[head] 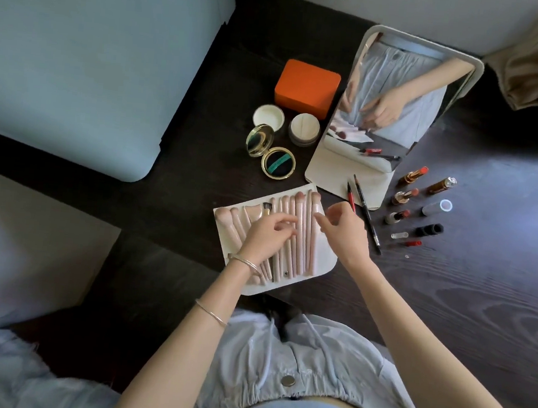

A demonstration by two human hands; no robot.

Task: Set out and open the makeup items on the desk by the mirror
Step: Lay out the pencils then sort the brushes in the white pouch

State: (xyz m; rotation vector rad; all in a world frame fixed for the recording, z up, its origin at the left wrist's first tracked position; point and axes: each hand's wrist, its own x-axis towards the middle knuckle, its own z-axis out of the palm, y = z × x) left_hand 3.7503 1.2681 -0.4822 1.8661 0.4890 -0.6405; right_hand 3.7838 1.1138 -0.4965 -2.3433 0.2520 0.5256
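Both hands over brush roll: left grip relaxed on brushes; right grip released, beside pencils.

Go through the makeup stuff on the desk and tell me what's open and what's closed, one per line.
Orange case: closed.
Gold compact: open, lid flipped back.
Powder jar: lid off, puff on top.
Jar lid: lying beside it.
Brush pouch: unfolded flat, brushes showing.
Lipsticks: uncapped.
Lipstick caps: lying apart.
Left hand: resting on brushes.
Right hand: fingers loosely curled, empty.

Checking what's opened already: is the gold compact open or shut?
Open: the gold compact has its lid swung back, showing its inside.
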